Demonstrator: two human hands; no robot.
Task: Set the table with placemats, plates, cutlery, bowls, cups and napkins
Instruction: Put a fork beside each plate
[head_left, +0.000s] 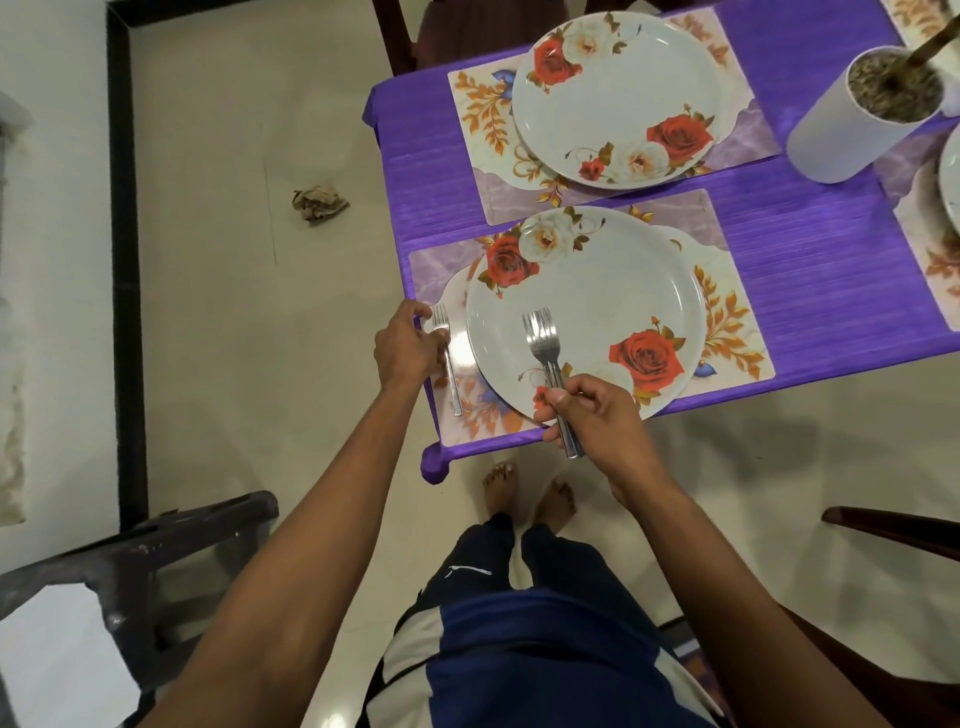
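head | left hand curls over fork lying on placemat at plate's 9 o'clock | right hand pinches spare forks above plate's 6 o'clock | steel: stiff, light, slippery (grasp mid-handle)

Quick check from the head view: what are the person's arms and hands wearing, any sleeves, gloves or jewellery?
Nothing visible: both forearms are bare to the frame's edge, no sleeves. Left hand and right hand have no gloves, and no rings, watch or bands show.
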